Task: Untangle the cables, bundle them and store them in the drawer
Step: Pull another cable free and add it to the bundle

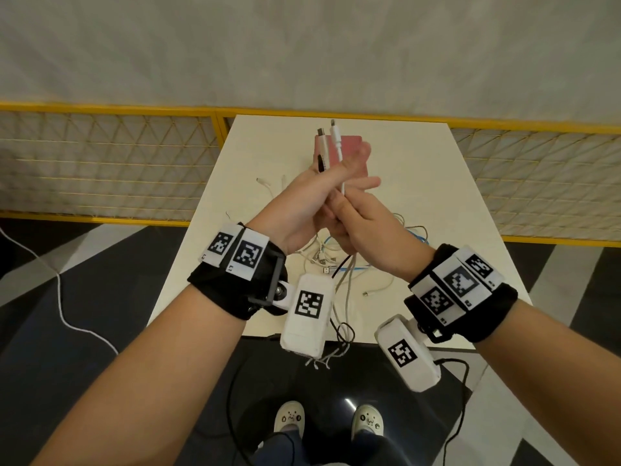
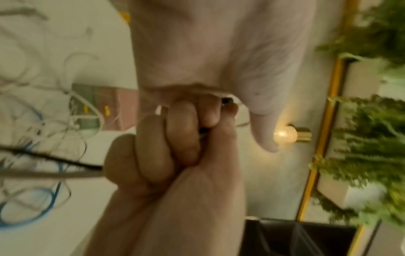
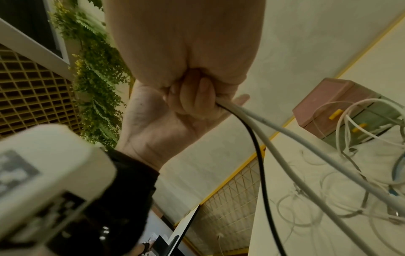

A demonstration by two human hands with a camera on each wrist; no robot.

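Both hands are raised together over the table. My right hand [image 1: 363,216] grips a bunch of white and black cables [image 3: 258,131] in a fist. My left hand [image 1: 302,203] pinches the same cables just above it, its other fingers stretched out. Two white plug ends [image 1: 335,139] and a black one stick up out of the hands. The held cables hang down into a loose tangle [image 1: 322,253] of white, grey and blue cables on the table. A small pink drawer box [image 1: 351,146] with yellow handles [image 3: 335,114] stands behind the hands; its drawers look shut.
The white table [image 1: 420,183] has a yellow mesh fence [image 1: 100,163] behind and beside it. A loose white plug end [image 1: 366,293] lies near the front edge. A white lead [image 1: 60,297] trails on the floor at the left. Some cable loops hang over the front edge.
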